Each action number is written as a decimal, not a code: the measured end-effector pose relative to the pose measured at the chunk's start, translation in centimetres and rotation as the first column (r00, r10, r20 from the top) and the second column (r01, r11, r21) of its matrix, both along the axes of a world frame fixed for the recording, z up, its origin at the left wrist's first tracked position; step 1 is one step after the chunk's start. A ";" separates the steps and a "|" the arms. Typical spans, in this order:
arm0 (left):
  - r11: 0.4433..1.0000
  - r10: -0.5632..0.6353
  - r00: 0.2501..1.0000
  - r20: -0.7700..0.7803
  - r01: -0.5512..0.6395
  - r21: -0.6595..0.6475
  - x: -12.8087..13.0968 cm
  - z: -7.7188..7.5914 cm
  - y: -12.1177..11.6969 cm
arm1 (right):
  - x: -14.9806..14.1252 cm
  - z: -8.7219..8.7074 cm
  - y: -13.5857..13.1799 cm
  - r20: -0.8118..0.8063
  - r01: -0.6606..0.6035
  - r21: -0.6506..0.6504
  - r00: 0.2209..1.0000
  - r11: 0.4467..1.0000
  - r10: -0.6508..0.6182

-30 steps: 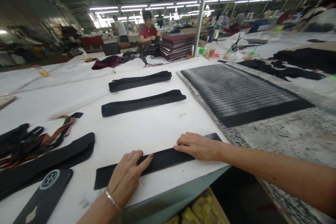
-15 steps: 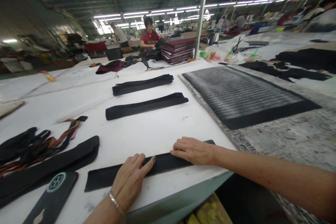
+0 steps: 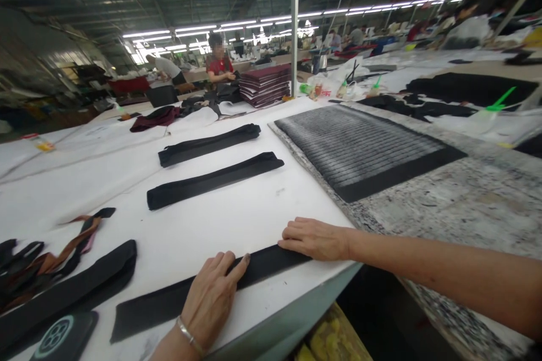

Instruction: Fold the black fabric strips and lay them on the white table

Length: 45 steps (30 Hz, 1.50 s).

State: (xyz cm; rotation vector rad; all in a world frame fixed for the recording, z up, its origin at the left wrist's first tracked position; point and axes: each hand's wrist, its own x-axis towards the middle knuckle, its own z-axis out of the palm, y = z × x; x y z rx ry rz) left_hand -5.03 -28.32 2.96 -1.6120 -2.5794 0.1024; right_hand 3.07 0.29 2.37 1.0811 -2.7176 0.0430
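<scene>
A long, flat strip of black fabric (image 3: 148,307) lies along the near edge of the white table. My left hand (image 3: 214,293), with a silver bracelet at the wrist, rests on the middle of this strip, thumb stretched out and fingers spread over it. Farther right, my right hand (image 3: 317,240) has its fingers curled together on the strip's right end, which it hides. Beyond my hands, two folded black fabric strips (image 3: 215,180) lie roughly parallel. On the left are more long black fabric pieces (image 3: 80,287).
A dark phone (image 3: 70,335) lies at the lower left, near tangled black and brown fabric scraps (image 3: 63,256). A ribbed grey-black panel (image 3: 359,144) covers part of the speckled board (image 3: 486,197) on the right. Behind stand a maroon stack (image 3: 265,84), a pole (image 3: 295,28) and a person in red (image 3: 219,67).
The view has turned somewhat right. Both hands have slid to the right along the black strip, and the right hand now covers the end that stuck out past it.
</scene>
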 end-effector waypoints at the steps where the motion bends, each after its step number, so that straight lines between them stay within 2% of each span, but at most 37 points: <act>1: 1.000 -0.022 1.000 -0.012 0.022 0.004 0.0 -0.1 0.3 | 0.2 -0.1 0.3 -0.008 0.001 0.000 1.000 1.000 -0.001; 9: 0.986 -0.164 0.982 -0.090 0.162 -0.021 0.2 -0.1 2.3 | 1.5 -0.4 2.1 -0.048 0.046 0.016 0.998 0.999 -0.045; 14: 0.990 -0.135 0.988 -0.070 0.137 0.027 0.6 -0.4 3.0 | 2.3 -0.5 3.3 -0.083 0.075 0.024 0.994 0.997 -0.072; 18: 0.994 -0.111 0.994 -0.009 0.111 0.004 1.3 -0.8 4.4 | 3.2 -0.6 4.6 -0.099 0.079 0.050 0.992 0.996 -0.074; 23: 0.990 -0.135 0.984 -0.117 0.137 0.011 2.0 -0.8 5.2 | 4.0 -0.9 5.6 -0.098 0.108 0.038 0.990 0.993 -0.104; 29: 0.991 -0.134 0.969 -0.208 0.133 -0.018 2.8 -0.8 5.6 | 4.8 -1.0 5.5 -0.023 0.163 -0.019 0.986 0.986 -0.163; 34: 0.993 -0.118 0.952 -0.282 0.114 -0.029 3.4 -0.9 6.0 | 5.7 -0.1 5.1 0.088 0.270 -0.076 0.961 0.960 -0.263; 38: 0.992 -0.123 0.951 -0.283 0.122 -0.022 3.5 -0.9 6.0 | 5.9 0.4 4.8 0.141 0.314 -0.110 0.944 0.943 -0.298; 45: 0.994 -0.107 0.966 -0.234 0.106 -0.015 3.3 -0.9 6.0 | 5.7 1.0 4.4 0.089 0.296 -0.019 0.952 0.955 -0.293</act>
